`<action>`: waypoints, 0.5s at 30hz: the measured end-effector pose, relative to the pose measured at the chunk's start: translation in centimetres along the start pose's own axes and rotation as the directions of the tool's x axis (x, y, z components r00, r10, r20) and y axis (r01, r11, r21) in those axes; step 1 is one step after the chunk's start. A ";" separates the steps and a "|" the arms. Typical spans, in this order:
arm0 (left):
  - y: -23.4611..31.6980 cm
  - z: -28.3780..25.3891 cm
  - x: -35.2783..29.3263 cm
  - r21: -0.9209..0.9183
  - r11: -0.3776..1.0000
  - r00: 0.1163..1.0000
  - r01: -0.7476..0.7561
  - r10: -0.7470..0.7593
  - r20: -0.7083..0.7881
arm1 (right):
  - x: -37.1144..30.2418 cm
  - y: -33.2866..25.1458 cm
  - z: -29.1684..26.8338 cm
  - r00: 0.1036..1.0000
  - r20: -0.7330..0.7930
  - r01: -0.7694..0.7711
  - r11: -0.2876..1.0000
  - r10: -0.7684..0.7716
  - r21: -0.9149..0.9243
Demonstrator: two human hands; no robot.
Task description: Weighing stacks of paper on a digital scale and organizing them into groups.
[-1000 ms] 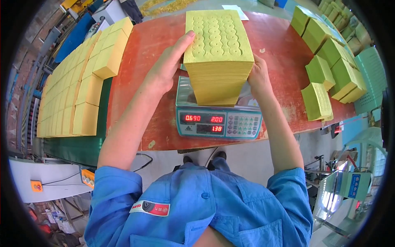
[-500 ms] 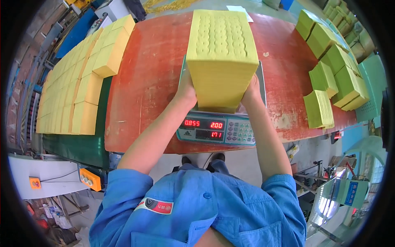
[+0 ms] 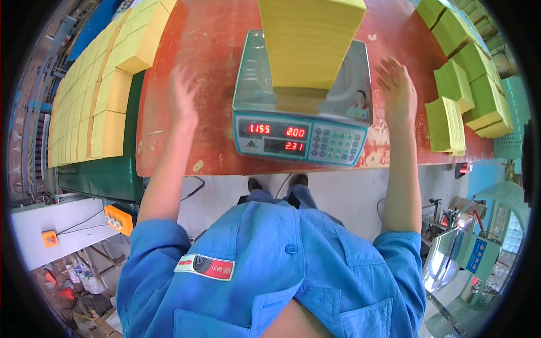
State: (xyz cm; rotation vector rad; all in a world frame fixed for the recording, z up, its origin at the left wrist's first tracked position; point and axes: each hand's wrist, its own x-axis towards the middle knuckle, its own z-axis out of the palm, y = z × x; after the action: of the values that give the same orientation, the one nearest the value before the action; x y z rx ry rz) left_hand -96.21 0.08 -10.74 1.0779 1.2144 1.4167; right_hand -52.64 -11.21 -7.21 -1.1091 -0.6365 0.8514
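A tall block of stacked yellow paper [image 3: 310,48] stands on the silver platform of a digital weighing scale [image 3: 248,84]; the top edge of the picture cuts it off. Red figures are lit on the display at the scale's near side. To the left of the scale, my left hand [image 3: 183,96] is held apart from it, fingers spread and slightly smeared by motion. My right hand [image 3: 398,90] hovers to the right of the scale, palm turned inward and fingers apart. Neither hand holds or touches anything.
Both stand on a worn red table [image 3: 208,149]. Rows of yellow paper blocks [image 3: 110,132] fill a green surface [image 3: 101,183] at left. More yellow-green paper stacks [image 3: 445,127] line the table's right side. Machinery [image 3: 479,253] stands at lower right, an orange switch box [image 3: 118,219] at lower left.
Both hands have let go of the paper stack and moved apart to either side. The scale's lit figures have risen. The whole view has shifted, with the stack now higher in the picture.
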 end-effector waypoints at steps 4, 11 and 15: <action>-4.6 -9.5 -5.1 0.052 0.957 0.942 0.287 -0.272 -0.195 | -3.8 2.1 -6.2 0.982 -0.185 -0.055 0.997 0.044 -0.054; -5.5 -11.7 -8.8 -0.086 0.987 0.982 0.133 -0.144 -0.125 | -8.3 7.2 -9.1 0.967 -0.215 0.058 0.940 -0.137 -0.335; -5.5 -12.4 -8.4 -0.128 0.973 0.966 0.194 -0.212 -0.150 | -8.2 7.9 -9.1 0.960 -0.187 0.122 0.915 -0.206 -0.384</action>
State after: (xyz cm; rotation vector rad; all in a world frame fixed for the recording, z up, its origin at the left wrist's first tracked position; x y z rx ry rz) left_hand -106.34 -9.84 -18.01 0.7492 1.3055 1.4156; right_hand -51.85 -21.11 -17.87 -1.4463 -0.7065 0.4581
